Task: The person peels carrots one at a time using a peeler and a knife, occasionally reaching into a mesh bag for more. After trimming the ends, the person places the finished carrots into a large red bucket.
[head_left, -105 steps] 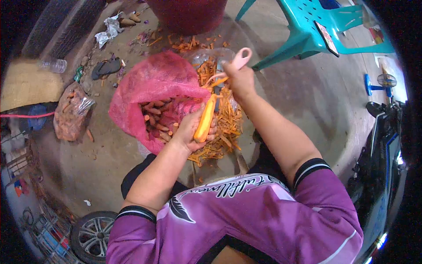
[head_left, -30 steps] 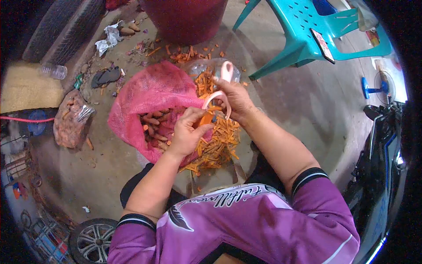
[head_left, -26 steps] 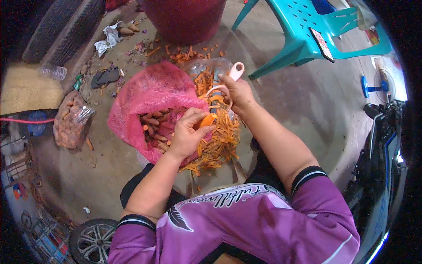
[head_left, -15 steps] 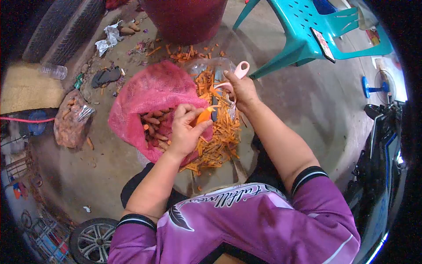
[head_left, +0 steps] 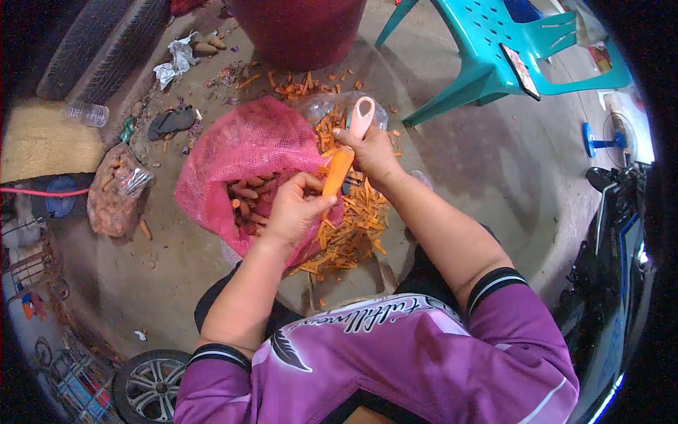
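Note:
My left hand (head_left: 291, 205) is closed around the lower end of a peeled orange sweet potato (head_left: 338, 173), which points up and slightly right. My right hand (head_left: 372, 152) grips a pink peeler (head_left: 361, 119), its looped handle end sticking up past my fingers. The peeler's head is by the top of the sweet potato, and its blade is mostly hidden. Under my hands lies a heap of orange peelings (head_left: 353, 230). Left of the heap, a pink mesh sack (head_left: 244, 141) lies open with several reddish-brown sweet potatoes (head_left: 247, 194) inside.
A dark red tub (head_left: 296, 35) stands ahead, and a teal plastic chair (head_left: 480, 49) with a phone (head_left: 520, 71) on it is at the upper right. On the left are a clear bag of roots (head_left: 116, 191), a dark sandal (head_left: 171, 124) and tyres (head_left: 106, 53). A motorbike (head_left: 607, 268) is at the right.
My right hand has moved left and down, bringing the peeler against the sweet potato with its handle now upright. The sweet potato has tipped more upright and shows more of its length.

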{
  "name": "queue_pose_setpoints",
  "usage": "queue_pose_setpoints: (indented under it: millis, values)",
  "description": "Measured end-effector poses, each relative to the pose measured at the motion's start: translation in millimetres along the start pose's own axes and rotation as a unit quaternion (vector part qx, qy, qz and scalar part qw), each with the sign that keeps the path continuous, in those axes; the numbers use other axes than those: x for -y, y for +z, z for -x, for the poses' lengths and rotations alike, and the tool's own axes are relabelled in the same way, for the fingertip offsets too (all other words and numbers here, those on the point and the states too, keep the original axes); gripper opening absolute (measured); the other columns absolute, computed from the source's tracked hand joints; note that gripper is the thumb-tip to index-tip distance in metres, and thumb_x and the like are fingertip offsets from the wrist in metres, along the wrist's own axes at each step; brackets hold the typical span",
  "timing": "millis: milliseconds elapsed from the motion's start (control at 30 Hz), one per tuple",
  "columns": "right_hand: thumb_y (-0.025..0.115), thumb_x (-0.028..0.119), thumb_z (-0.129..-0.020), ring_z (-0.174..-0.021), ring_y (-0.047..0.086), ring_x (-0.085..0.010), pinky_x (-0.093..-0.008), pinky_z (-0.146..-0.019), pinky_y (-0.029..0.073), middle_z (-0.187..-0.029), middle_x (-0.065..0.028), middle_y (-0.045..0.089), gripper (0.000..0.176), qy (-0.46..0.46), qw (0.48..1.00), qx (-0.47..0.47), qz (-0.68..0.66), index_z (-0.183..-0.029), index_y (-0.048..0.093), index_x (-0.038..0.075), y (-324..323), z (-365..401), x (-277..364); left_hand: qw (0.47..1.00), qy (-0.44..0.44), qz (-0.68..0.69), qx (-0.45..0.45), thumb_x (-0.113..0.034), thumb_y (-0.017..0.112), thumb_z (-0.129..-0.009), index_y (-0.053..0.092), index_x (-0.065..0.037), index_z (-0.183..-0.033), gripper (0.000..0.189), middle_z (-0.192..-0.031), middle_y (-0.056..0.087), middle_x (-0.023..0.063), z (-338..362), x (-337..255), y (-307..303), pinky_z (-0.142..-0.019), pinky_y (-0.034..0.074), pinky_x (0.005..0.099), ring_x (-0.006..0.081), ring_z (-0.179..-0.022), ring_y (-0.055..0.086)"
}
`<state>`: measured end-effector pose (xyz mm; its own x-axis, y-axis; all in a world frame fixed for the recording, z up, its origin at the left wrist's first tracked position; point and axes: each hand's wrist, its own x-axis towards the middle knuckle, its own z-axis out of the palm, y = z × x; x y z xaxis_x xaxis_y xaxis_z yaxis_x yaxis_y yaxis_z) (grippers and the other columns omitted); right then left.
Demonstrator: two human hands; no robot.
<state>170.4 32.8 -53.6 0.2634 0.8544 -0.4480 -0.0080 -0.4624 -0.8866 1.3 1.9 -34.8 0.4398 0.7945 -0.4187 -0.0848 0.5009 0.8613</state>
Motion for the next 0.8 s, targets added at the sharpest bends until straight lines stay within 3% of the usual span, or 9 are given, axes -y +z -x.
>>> queue_pose_setpoints:
  millis: [33, 133, 233, 267, 367, 467, 500, 667, 800]
  values:
    - [0.066, 0.032, -0.07, -0.047, 0.053, -0.0128, -0.0285, -0.041, 0.04, -0.055, -0.0074, 0.056, 0.034, -0.023, 0.999, -0.003, 0.022, -0.063, 0.057, 0.0, 1, 0, 0, 0.998, -0.018, -0.063, 0.023, 0.004, 0.057, -0.073, 0.047, -0.003, -0.089, 0.02, -0.084, 0.053, 0.0042, 0, 2, 0, -0.065, 0.042, 0.0205, 0.0084, -0.071, 0.052]
    - [0.067, 0.031, -0.069, -0.048, 0.053, -0.0125, -0.028, -0.043, 0.042, -0.057, -0.008, 0.058, 0.033, -0.151, 0.981, -0.01, 0.125, -0.063, 0.058, 0.0, 6, 11, 1, 0.999, -0.002, -0.05, 0.02, -0.002, 0.053, -0.078, 0.043, -0.003, -0.096, 0.021, -0.091, 0.049, 0.0044, 2, -2, 14, -0.071, 0.039, 0.0214, 0.0082, -0.083, 0.048]
    - [0.066, 0.029, -0.07, -0.05, 0.054, -0.0123, -0.0267, -0.045, 0.042, -0.058, -0.0077, 0.059, 0.031, -0.139, 0.986, -0.045, 0.074, -0.067, 0.058, -0.001, 3, 4, 2, 0.994, 0.033, -0.098, 0.018, -0.007, 0.052, -0.081, 0.041, -0.002, -0.103, 0.025, -0.093, 0.049, 0.0051, 0, 3, 15, -0.076, 0.038, 0.0242, 0.0108, -0.086, 0.047]
    - [0.065, 0.025, -0.073, -0.051, 0.049, -0.0082, -0.0228, -0.046, 0.04, -0.06, -0.0029, 0.054, 0.028, -0.058, 0.997, -0.043, 0.034, -0.07, 0.052, 0.0, -2, 15, 27, 0.991, 0.055, -0.117, 0.017, -0.009, 0.051, -0.082, 0.04, -0.002, -0.105, 0.026, -0.093, 0.05, 0.0054, -1, 4, 15, -0.077, 0.038, 0.0251, 0.0118, -0.087, 0.047]
    - [0.065, 0.023, -0.073, -0.05, 0.048, -0.0077, -0.022, -0.044, 0.039, -0.059, -0.0018, 0.052, 0.025, -0.083, 0.989, -0.051, -0.111, -0.071, 0.051, 0.002, -11, 8, 30, 0.99, -0.099, -0.101, 0.008, -0.01, 0.051, -0.082, 0.04, 0.0, -0.108, 0.029, -0.096, 0.051, 0.0076, 4, -10, 18, -0.081, 0.036, 0.0269, 0.0146, -0.09, 0.047]
    - [0.063, 0.022, -0.075, -0.046, 0.045, -0.0076, -0.0214, -0.039, 0.035, -0.059, -0.0017, 0.05, 0.023, -0.072, 0.989, 0.026, -0.124, -0.07, 0.05, 0.004, 1, 23, 30, 0.988, 0.051, -0.145, 0.017, -0.01, 0.051, -0.082, 0.041, 0.0, -0.105, 0.027, -0.095, 0.052, 0.0089, -2, 9, 14, -0.081, 0.037, 0.0275, 0.0154, -0.091, 0.048]
    - [0.062, 0.022, -0.075, -0.045, 0.045, -0.0076, -0.0214, -0.039, 0.034, -0.059, -0.0018, 0.05, 0.023, -0.064, 0.989, 0.058, -0.121, -0.07, 0.05, 0.004, 3, 26, 30, 0.987, 0.05, -0.153, 0.013, -0.01, 0.051, -0.082, 0.041, 0.0, -0.105, 0.027, -0.095, 0.052, 0.0089, -2, 13, 13, -0.081, 0.037, 0.0277, 0.0159, -0.091, 0.048]
    - [0.063, 0.024, -0.073, -0.04, 0.042, -0.0084, -0.0216, -0.036, 0.032, -0.055, -0.002, 0.05, 0.025, -0.023, 0.99, -0.091, -0.103, -0.07, 0.05, 0.003, -21, -7, 20, 0.967, 0.033, -0.252, 0.014, -0.012, 0.05, -0.083, 0.041, 0.0, -0.11, 0.031, -0.097, 0.053, 0.0094, 1, 11, 14, -0.083, 0.036, 0.0284, 0.017, -0.093, 0.048]
    - [0.064, 0.023, -0.072, -0.041, 0.043, -0.0087, -0.0213, -0.036, 0.032, -0.054, -0.0017, 0.049, 0.024, -0.008, 0.995, 0.004, -0.096, -0.07, 0.05, 0.004, -1, 17, 28, 0.985, 0.06, -0.16, -0.006, -0.017, 0.051, -0.083, 0.042, 0.0, -0.108, 0.031, -0.095, 0.053, 0.0086, -1, 17, 15, -0.079, 0.038, 0.029, 0.0167, -0.089, 0.049]
